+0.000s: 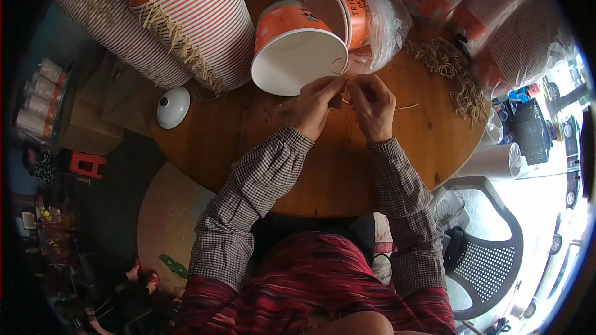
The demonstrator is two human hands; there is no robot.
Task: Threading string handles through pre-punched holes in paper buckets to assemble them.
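Note:
My left hand (pixel 316 105) and my right hand (pixel 376 107) meet over the table, fingertips pinched close together on a thin piece of tan twine (pixel 407 107). One end of the twine sticks out to the right of my right hand, and a thin loop rises above the left fingertips. Just behind my hands an orange paper bucket (pixel 273 28) lies on its side, its white inside facing me. My left hand is nearest its rim. Whether the twine passes through the bucket wall is hidden by my fingers.
Tall nested stacks of orange buckets (pixel 205 18) with twine handles lean at the left. A white lid (pixel 173 108) sits at the left edge. Plastic-wrapped buckets (pixel 372 22), a twine pile (pixel 442 62) and more stacks (pixel 521 37) are behind and right. A grey chair (pixel 487 260) stands right.

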